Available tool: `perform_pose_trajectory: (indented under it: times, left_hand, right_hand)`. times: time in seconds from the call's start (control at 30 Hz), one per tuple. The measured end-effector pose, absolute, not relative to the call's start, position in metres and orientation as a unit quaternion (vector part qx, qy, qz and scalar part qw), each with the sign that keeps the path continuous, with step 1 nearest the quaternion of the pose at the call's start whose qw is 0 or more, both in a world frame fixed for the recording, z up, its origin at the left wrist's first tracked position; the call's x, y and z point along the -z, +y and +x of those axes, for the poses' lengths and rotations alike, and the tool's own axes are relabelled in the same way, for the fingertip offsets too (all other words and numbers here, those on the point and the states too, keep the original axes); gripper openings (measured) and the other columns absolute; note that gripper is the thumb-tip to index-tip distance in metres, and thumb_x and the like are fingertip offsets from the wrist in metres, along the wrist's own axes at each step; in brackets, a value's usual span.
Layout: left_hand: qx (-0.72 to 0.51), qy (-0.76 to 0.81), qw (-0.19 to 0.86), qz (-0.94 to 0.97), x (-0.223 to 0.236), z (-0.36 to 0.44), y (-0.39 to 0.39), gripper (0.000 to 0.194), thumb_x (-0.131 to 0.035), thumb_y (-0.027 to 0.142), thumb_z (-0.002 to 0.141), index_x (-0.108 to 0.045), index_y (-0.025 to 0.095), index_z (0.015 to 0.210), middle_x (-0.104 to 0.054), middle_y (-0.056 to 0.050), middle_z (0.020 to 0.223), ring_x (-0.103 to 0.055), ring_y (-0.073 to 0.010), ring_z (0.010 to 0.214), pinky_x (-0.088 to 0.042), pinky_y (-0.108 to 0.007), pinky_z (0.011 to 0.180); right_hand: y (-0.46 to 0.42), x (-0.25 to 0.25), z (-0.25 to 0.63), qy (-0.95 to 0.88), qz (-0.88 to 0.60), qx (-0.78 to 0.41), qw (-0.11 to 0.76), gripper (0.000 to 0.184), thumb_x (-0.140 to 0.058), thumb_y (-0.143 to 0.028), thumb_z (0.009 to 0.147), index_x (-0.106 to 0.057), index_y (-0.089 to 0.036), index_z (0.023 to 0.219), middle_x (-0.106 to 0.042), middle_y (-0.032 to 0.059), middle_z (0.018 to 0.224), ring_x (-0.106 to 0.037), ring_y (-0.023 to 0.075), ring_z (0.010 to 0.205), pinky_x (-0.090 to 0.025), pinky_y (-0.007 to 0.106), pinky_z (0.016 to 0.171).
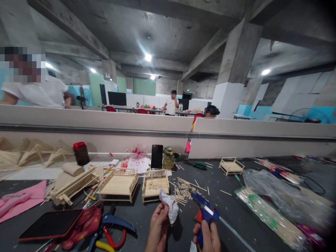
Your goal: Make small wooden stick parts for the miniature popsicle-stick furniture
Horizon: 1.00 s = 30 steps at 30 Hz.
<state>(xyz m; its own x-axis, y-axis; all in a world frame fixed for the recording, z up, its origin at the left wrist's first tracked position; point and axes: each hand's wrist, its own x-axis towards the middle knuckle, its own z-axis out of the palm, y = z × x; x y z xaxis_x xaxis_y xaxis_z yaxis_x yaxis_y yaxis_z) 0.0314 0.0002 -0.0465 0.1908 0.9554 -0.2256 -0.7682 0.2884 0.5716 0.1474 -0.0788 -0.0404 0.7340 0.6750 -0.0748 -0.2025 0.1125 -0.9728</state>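
Note:
My left hand (158,227) is closed around a crumpled white tissue (170,204), held up near the bottom middle of the view. My right hand (209,237) grips a blue glue gun (205,211) whose nozzle points up and left, toward the tissue. Just beyond the hands, two small wooden stick models (119,183) (155,184) shaped like little beds stand on the dark table (228,206). Loose wooden sticks (185,190) lie scattered to the right of them.
A third small model (231,165) sits further right. Blue-handled cutters (111,231), a red-cased phone (51,224) and pink cloth (21,201) lie left. A standing phone (156,156), jars (81,152) and stick bundles in plastic (267,213) surround. People work behind the white partition (105,127).

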Motion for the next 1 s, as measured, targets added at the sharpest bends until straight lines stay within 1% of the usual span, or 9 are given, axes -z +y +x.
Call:
perform_pose_trajectory:
  times: [0.1,0.17,0.33,0.43,0.67,0.77,0.87,0.93,1.0]
  left_hand:
    - [-0.571,0.276,0.754,0.169,0.049,0.032,0.001,0.044,-0.089,0.023,0.052,-0.069,0.012,0.090,-0.075,-0.009,0.081,-0.072,-0.0215,0.072,-0.053,-0.025,0.064]
    - [-0.571,0.276,0.754,0.170,0.049,0.032,0.000,0.043,-0.089,0.022,0.053,-0.069,0.012,0.089,-0.075,-0.008,0.080,-0.071,-0.0188,0.070,-0.052,-0.022,0.063]
    - [-0.581,0.276,0.748,0.160,0.042,0.032,-0.003,0.035,-0.088,0.017,0.053,-0.069,0.014,0.083,-0.074,-0.004,0.076,-0.068,-0.0132,0.064,-0.051,-0.019,0.061]
    - [-0.578,0.277,0.751,0.161,0.040,0.032,-0.004,0.035,-0.088,0.017,0.053,-0.069,0.013,0.082,-0.073,-0.004,0.076,-0.067,-0.0130,0.063,-0.051,-0.019,0.060]
    - [-0.582,0.273,0.745,0.179,0.045,0.033,-0.001,0.036,-0.086,0.017,0.055,-0.069,0.014,0.087,-0.074,-0.005,0.078,-0.068,-0.0141,0.064,-0.051,-0.020,0.062]
    - [-0.583,0.277,0.745,0.171,0.044,0.033,-0.001,0.040,-0.086,0.015,0.053,-0.069,0.015,0.089,-0.074,-0.005,0.076,-0.068,-0.0147,0.063,-0.051,-0.021,0.062]
    - [-0.579,0.277,0.747,0.174,0.041,0.034,-0.002,0.040,-0.086,0.015,0.053,-0.069,0.014,0.088,-0.074,-0.005,0.076,-0.069,-0.0160,0.065,-0.052,-0.022,0.063]
    - [-0.576,0.278,0.748,0.179,0.039,0.035,-0.003,0.038,-0.087,0.016,0.052,-0.069,0.014,0.086,-0.074,-0.005,0.075,-0.069,-0.0160,0.065,-0.052,-0.021,0.062]
    - [-0.575,0.280,0.748,0.180,0.039,0.036,-0.003,0.038,-0.087,0.016,0.052,-0.069,0.013,0.085,-0.074,-0.005,0.075,-0.069,-0.0154,0.064,-0.051,-0.021,0.060]
  right_hand:
    - [-0.076,0.039,0.148,-0.205,-0.589,-0.294,0.724,0.048,-0.062,-0.068,0.071,-0.055,-0.020,0.075,-0.059,-0.0034,0.058,-0.052,0.0108,0.043,-0.036,0.019,0.039]
    - [-0.074,0.039,0.147,-0.210,-0.582,-0.297,0.727,0.050,-0.063,-0.069,0.070,-0.055,-0.020,0.078,-0.060,-0.0030,0.057,-0.053,0.0113,0.044,-0.033,0.018,0.038]
    - [-0.074,0.044,0.139,-0.225,-0.566,-0.325,0.724,0.053,-0.062,-0.070,0.069,-0.056,-0.018,0.078,-0.062,-0.0013,0.057,-0.048,0.0092,0.038,-0.028,0.016,0.033]
    - [-0.074,0.048,0.134,-0.220,-0.571,-0.334,0.717,0.056,-0.061,-0.073,0.068,-0.055,-0.018,0.075,-0.060,-0.0018,0.054,-0.049,0.0091,0.038,-0.028,0.015,0.034]
    - [-0.074,0.048,0.136,-0.204,-0.571,-0.343,0.718,0.059,-0.062,-0.074,0.066,-0.058,-0.018,0.084,-0.063,-0.0015,0.058,-0.052,0.0101,0.040,-0.029,0.015,0.035]
    - [-0.073,0.043,0.141,-0.217,-0.576,-0.329,0.716,0.054,-0.063,-0.071,0.067,-0.060,-0.018,0.079,-0.064,-0.0007,0.057,-0.054,0.0123,0.044,-0.036,0.019,0.038]
    - [-0.070,0.040,0.147,-0.226,-0.567,-0.304,0.731,0.052,-0.068,-0.065,0.065,-0.065,-0.017,0.084,-0.067,0.0010,0.063,-0.061,0.0181,0.057,-0.048,0.025,0.055]
    - [-0.069,0.040,0.149,-0.225,-0.567,-0.295,0.736,0.053,-0.070,-0.063,0.065,-0.066,-0.017,0.089,-0.068,0.0009,0.066,-0.063,0.0201,0.064,-0.049,0.027,0.062]
    - [-0.068,0.043,0.149,-0.227,-0.571,-0.290,0.734,0.052,-0.068,-0.065,0.066,-0.067,-0.017,0.088,-0.067,-0.0001,0.065,-0.061,0.0186,0.063,-0.047,0.026,0.060]
